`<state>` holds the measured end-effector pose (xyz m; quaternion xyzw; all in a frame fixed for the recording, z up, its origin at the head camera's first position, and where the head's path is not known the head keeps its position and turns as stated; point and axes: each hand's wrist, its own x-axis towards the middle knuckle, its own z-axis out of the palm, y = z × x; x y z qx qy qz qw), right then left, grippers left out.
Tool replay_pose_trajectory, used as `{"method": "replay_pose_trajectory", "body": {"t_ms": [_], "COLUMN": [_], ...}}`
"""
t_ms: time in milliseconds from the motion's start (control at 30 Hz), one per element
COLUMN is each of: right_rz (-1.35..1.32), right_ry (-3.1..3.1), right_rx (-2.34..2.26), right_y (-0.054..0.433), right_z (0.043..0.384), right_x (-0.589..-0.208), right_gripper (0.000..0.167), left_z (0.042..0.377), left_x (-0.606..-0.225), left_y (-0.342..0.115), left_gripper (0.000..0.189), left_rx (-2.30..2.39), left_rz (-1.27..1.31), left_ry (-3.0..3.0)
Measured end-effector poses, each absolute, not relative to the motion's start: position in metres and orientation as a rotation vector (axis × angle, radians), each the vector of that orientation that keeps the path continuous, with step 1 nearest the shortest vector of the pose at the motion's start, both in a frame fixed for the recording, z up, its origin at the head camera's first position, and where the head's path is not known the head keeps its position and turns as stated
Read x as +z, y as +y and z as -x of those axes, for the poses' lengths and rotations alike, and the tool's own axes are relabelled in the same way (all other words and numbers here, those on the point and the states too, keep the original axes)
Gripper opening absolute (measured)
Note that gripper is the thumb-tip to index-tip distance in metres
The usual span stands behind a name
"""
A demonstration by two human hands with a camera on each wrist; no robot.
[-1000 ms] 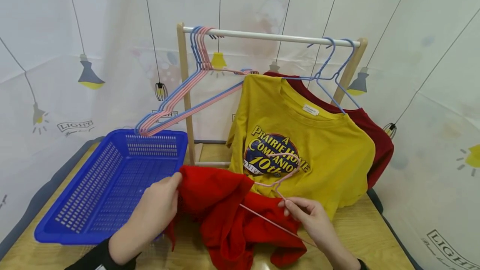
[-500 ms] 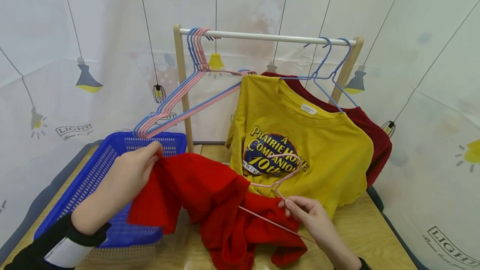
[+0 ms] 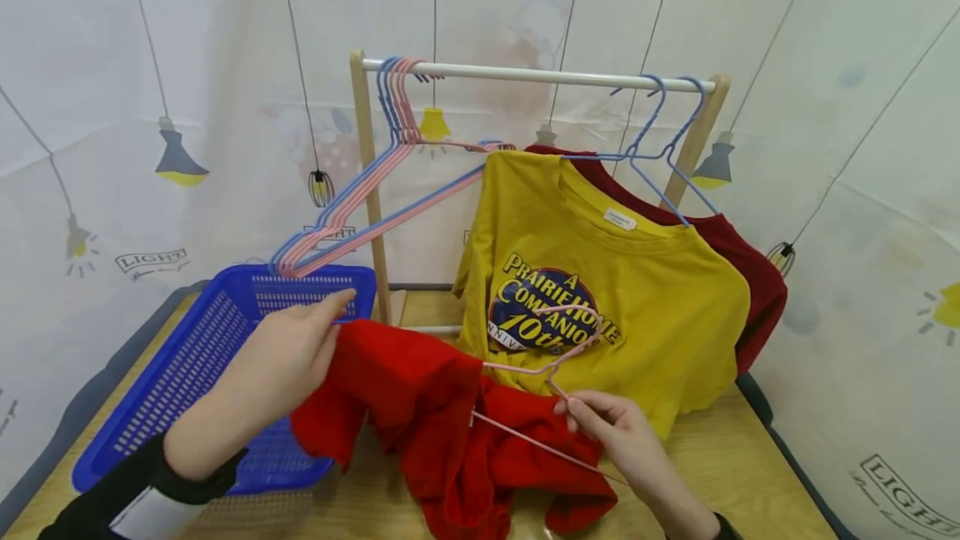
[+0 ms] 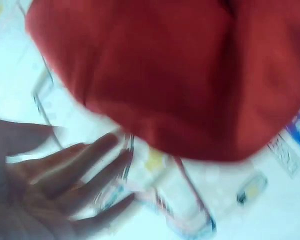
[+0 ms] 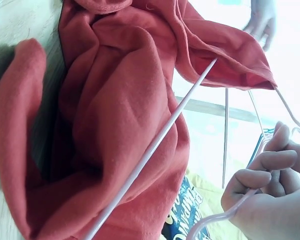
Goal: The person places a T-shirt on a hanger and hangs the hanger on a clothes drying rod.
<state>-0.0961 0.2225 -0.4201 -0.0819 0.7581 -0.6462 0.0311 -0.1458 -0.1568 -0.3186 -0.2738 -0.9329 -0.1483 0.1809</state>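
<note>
A pink hanger (image 5: pixel 160 138) is partly inside a crumpled red shirt (image 3: pixel 420 373), one end covered by the cloth. My right hand (image 3: pixel 618 432) pinches the hanger just below its hook, between thumb and fingers. To the left, my left hand (image 3: pixel 288 348) is beside the raised edge of the shirt. In the left wrist view the left hand's fingers (image 4: pixel 80 170) are spread and loose, apart from the cloth. The shirt's lower part lies bunched on the table, and the hanger's lower bar crosses in front of it.
A blue plastic basket (image 3: pixel 90 473) stands at left, partly behind the left arm. Behind, a rack with a white rail (image 3: pixel 510 71) bears several blue and pink hangers (image 3: pixel 345 190). At its right hang a yellow T-shirt (image 3: pixel 667 315) and a dark red shirt (image 3: pixel 765 298).
My left hand pulled the shirt's edge left and up, then let go and moved slightly back right. The cloth has sagged a little. The right hand has stayed in place on the hanger.
</note>
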Motion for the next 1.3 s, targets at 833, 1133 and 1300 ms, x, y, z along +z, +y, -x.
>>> {"method": "replay_pose_trajectory", "body": {"t_ms": [833, 1133, 1300], "right_rz": [0.438, 0.492, 0.487], "right_ry": [2.453, 2.443, 2.416], "right_rx": [-1.884, -1.903, -1.915], "right_y": [0.201, 0.194, 0.193], "right_z": [0.102, 0.104, 0.103], "right_x": [-0.406, -0.406, -0.403], "right_gripper": [0.027, 0.026, 0.028], "left_z": [0.153, 0.147, 0.144], "left_x": [-0.344, -0.335, -0.337], "left_y": [-0.076, -0.065, -0.067], "left_gripper": [0.009, 0.013, 0.016], "left_rx": [-0.755, -0.724, -0.66], "left_rz": [1.175, 1.177, 1.154], "left_ry": [-2.089, -2.054, -2.148]}}
